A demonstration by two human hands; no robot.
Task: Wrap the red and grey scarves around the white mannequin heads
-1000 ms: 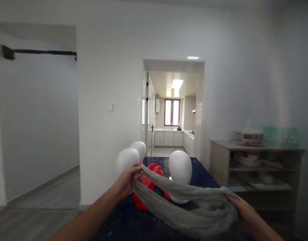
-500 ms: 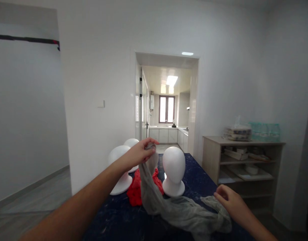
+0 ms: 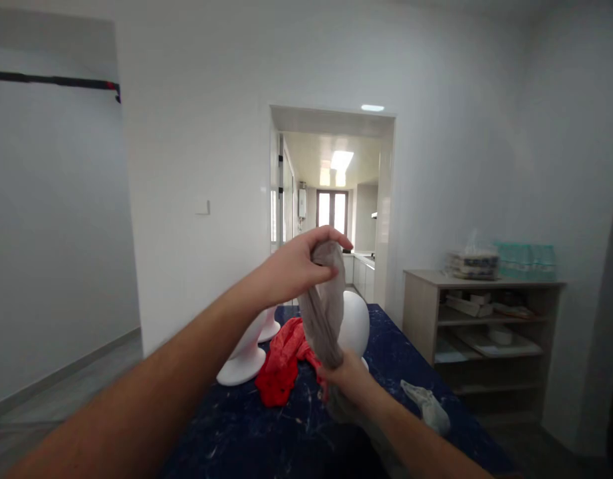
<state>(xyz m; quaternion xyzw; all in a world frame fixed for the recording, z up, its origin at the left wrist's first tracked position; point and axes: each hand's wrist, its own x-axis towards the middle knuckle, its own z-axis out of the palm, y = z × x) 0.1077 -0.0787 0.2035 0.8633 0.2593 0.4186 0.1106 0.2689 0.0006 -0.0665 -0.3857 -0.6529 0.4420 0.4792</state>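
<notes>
A sheer grey scarf (image 3: 320,319) hangs in front of me, bunched lengthwise. My left hand (image 3: 306,263) pinches its upper end at about doorway height. Lower down, my right hand (image 3: 349,376) is wrapped around the gathered cloth. Part of the scarf's tail (image 3: 431,409) lies on the dark blue marbled table (image 3: 246,432) to the right; my right forearm hides the stretch between. Just behind the scarf stands a white foam mannequin head (image 3: 356,322), partly covered by it. Left of my hands, a crumpled red cloth (image 3: 281,366) rests on the table.
Two more white mannequin heads, one with its base (image 3: 241,366) showing, stand at the left behind my left forearm. To the right is a wooden shelf unit (image 3: 421,306) with packed bottles (image 3: 526,259) on top. A doorway opens onto a kitchen beyond the table.
My left hand has risen and moved right with the scarf's end. My right hand has come from the right to the middle and closed around the scarf, drawing much of it off the table.
</notes>
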